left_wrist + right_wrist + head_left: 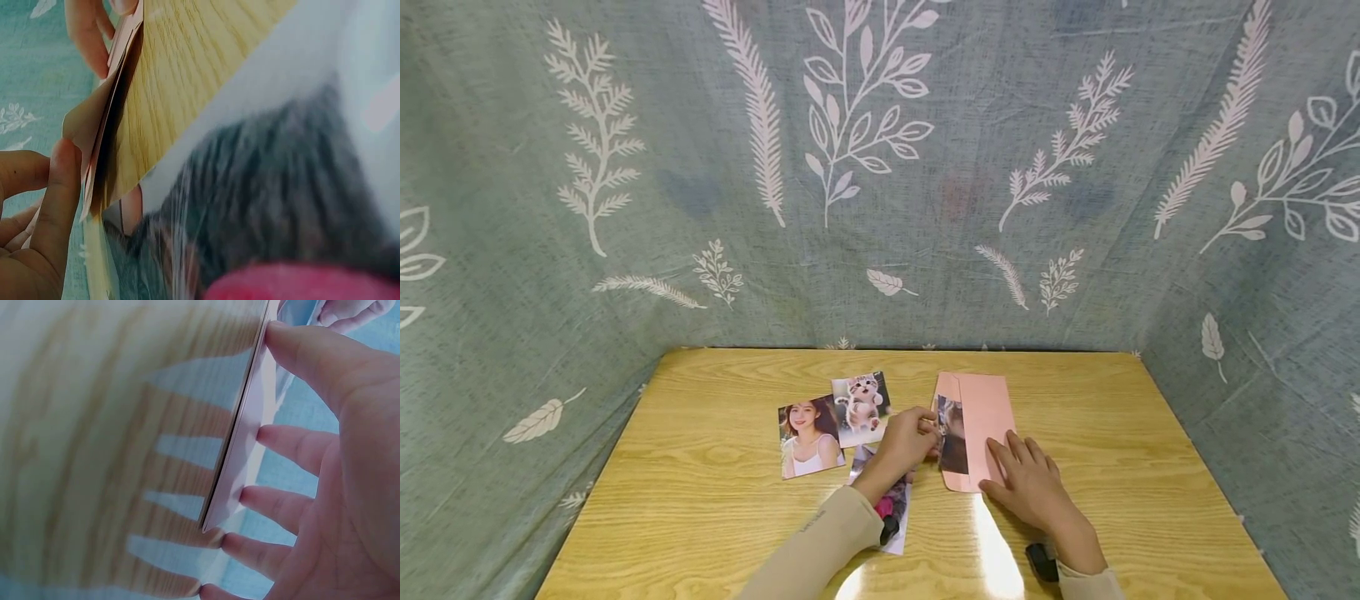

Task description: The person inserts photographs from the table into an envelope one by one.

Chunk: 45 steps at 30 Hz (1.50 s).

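Note:
A pink envelope [987, 408] lies on the table, its long opening facing left. One dark photo [954, 446] is partly inside it, its left part showing over the flap. My left hand [912, 437] pinches that photo's left edge between thumb and finger; in the left wrist view the photo [87, 122] bends upward beside the fingertips. My right hand [1026, 483] rests spread on the envelope's lower right part, and the right wrist view shows its thumb and some fingertips on the envelope [240, 450], the others on the table.
Left of the envelope lie a portrait photo [811, 442] and a kitten photo [859, 410], edges close together. Another photo [895, 521] with a pink patch is partly hidden under the left forearm. A leaf-patterned cloth [880, 208] hangs behind the wooden table [700, 500].

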### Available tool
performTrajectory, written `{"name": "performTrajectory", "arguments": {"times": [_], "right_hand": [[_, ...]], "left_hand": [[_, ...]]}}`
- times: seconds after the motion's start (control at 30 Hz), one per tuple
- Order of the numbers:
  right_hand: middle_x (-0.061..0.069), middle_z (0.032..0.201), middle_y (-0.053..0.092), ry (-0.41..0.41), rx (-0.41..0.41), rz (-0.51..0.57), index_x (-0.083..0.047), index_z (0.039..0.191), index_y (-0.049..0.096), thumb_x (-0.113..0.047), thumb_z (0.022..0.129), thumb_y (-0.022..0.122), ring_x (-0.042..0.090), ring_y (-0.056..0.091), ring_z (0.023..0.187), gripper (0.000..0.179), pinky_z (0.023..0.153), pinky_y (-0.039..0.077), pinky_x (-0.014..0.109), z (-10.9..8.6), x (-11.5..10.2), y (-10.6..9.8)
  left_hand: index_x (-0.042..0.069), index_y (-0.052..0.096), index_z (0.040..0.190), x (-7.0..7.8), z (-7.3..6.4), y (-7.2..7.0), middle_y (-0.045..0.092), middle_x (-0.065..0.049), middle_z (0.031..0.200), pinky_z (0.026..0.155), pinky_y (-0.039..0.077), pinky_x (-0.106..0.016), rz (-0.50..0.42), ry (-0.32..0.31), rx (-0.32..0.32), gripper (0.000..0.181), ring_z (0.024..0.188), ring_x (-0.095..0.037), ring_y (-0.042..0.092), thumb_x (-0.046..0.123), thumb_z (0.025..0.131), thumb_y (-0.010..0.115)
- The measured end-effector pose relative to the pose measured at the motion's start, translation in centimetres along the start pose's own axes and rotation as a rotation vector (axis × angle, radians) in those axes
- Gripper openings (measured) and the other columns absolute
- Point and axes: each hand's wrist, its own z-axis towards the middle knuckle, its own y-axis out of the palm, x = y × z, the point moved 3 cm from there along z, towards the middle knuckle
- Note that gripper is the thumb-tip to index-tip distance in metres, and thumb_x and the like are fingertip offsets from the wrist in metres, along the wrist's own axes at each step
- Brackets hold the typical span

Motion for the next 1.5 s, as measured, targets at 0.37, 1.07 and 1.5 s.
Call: {"name": "performTrajectory", "arguments": {"times": [0.37,1.07,1.5], "right_hand": [[0.029,0.151,0.036,0.011,-0.014,0.012,-0.009,0.147,0.048,-0.047,0.094,0.067,0.057,0.03,0.135,0.068,0.099,0.027,0.079,-0.1,-0.1,-0.3],[0.029,0.15,0.038,0.001,0.006,-0.01,-0.009,0.147,0.049,-0.045,0.093,0.068,0.057,0.032,0.134,0.067,0.099,0.029,0.078,-0.1,0.0,-0.1],[0.03,0.15,0.038,-0.003,0.001,-0.008,-0.008,0.147,0.049,-0.045,0.094,0.068,0.058,0.032,0.134,0.068,0.097,0.03,0.079,-0.1,-0.1,-0.2]], "left_hand": [[-0.007,0.066,0.114,0.3,0.1,1.0,0.066,0.001,0.076,0.05,0.056,-0.023,0.013,0.013,-0.02,0.026,0.054,-0.014,0.065,-0.006,0.089,0.066],[-0.008,0.066,0.109,0.4,0.3,2.6,0.067,-0.002,0.074,0.048,0.054,-0.02,0.07,0.053,-0.021,0.024,0.051,-0.007,0.062,-0.01,0.085,0.065],[-0.009,0.065,0.114,0.7,0.4,3.5,0.069,-0.004,0.077,0.049,0.054,-0.019,0.07,0.036,-0.043,0.025,0.052,-0.007,0.063,-0.008,0.089,0.064]]}}
